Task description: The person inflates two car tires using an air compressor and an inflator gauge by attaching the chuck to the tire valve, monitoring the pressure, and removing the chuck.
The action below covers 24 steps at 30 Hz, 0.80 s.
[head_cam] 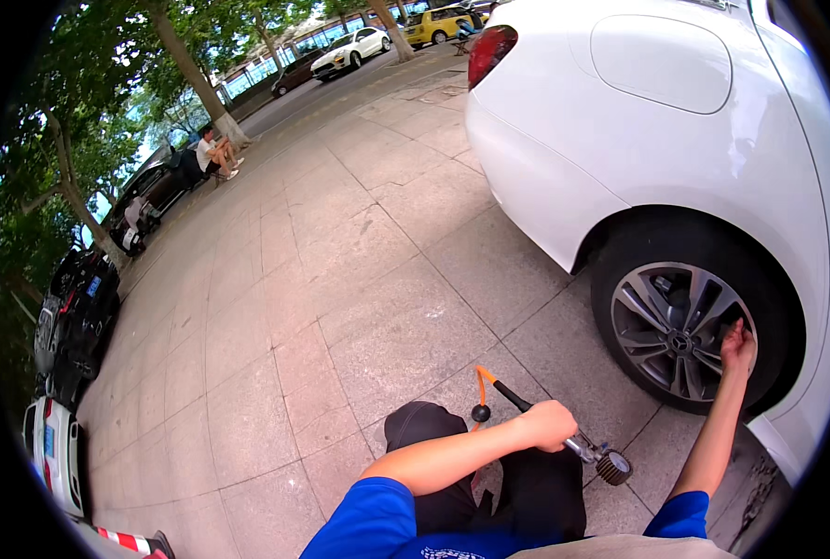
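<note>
My left hand [552,425] is closed around the handle of a tire inflator gun [577,447]. Its round pressure gauge [614,466] with a ribbed guard points to the right, over the paving. From the black sleeve at its other end, an orange air hose [483,381] bends down past a black ball [480,413]. My right hand [738,346] reaches to the outer rim of the alloy wheel [680,342], its fingers bent near the rim's edge. Whether those fingers grip anything is too small to tell. The black tire [607,279] surrounds the wheel, which bears a Mercedes-Benz emblem.
A white car [547,133] fills the right side, its fuel door [663,63] closed. My dark-trousered knees [425,426] are bent below my arms. Stone paving [359,293] stretches left towards parked cars [86,314] and trees [194,70]. A person [215,150] sits far off.
</note>
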Available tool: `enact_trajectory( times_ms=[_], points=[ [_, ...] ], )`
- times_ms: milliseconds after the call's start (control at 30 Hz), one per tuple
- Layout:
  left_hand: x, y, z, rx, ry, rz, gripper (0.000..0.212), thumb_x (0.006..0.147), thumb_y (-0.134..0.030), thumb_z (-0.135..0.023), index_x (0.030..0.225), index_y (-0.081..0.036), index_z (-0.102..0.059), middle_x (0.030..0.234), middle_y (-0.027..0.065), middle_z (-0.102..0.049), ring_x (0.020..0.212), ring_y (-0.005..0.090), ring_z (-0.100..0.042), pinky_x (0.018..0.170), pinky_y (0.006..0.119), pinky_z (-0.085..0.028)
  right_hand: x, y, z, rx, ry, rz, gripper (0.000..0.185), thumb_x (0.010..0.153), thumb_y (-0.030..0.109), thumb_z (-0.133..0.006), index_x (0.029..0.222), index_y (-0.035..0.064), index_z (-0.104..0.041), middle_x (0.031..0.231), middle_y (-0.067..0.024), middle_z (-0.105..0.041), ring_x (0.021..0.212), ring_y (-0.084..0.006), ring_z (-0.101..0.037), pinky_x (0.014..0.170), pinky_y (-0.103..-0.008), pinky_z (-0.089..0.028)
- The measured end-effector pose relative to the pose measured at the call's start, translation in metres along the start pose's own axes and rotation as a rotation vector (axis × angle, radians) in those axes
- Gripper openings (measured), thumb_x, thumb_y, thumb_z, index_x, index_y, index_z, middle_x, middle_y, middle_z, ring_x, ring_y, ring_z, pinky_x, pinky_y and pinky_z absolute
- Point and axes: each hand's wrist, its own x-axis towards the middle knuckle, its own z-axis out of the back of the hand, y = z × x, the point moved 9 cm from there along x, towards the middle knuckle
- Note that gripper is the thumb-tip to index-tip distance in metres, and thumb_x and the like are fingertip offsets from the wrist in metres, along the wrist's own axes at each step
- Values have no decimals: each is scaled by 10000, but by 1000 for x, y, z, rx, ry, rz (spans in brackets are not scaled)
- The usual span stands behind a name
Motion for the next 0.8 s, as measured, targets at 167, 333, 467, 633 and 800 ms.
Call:
enact_trajectory(
  times_ms=[167, 333, 467, 633, 800],
  points=[
    [-13, 4, -6, 5, -24, 60, 185, 622, -224, -673, 697, -54, -666, 688, 121, -645, 716, 306, -640, 646, 413, -505, 18, -17, 20, 18, -95, 14, 273, 902, 134, -361, 994, -73, -514, 851, -183, -642, 748, -254, -641, 634, -312, -524],
    [-6, 3, -3, 14, -62, 44, 181, 611, -223, -667, 681, -56, -664, 681, 116, -644, 703, 304, -637, 640, 410, -504, 29, -17, 11, 117, 15, -126, 296, 938, 131, -323, 1055, -77, -497, 895, -196, -631, 779, -253, -642, 642, -305, -531],
    [-4, 2, 1, 13, -64, 57, 169, 609, -216, -659, 671, -59, -661, 677, 115, -643, 701, 302, -637, 635, 408, -503, 34, -19, 24, 96, -36, -81, 271, 965, 118, -336, 1072, -76, -491, 929, -195, -622, 802, -254, -642, 672, -291, -552],
    [-10, 0, 12, 21, -119, 57, 156, 611, -207, -658, 666, -61, -658, 673, 115, -641, 697, 301, -636, 625, 407, -502, 54, 2, 35, 228, 1, -59, 229, 950, 74, -394, 1082, -88, -487, 967, -200, -606, 836, -276, -632, 691, -302, -570],
    [-17, 5, 6, 25, -126, 61, 193, 619, -219, -681, 684, -45, -629, 657, 127, -626, 703, 313, -630, 628, 414, -500, 41, -5, 40, 325, -45, 19, 236, 931, 20, -398, 1125, -98, -464, 974, -225, -592, 879, -302, -614, 727, -336, -562]
  ],
)
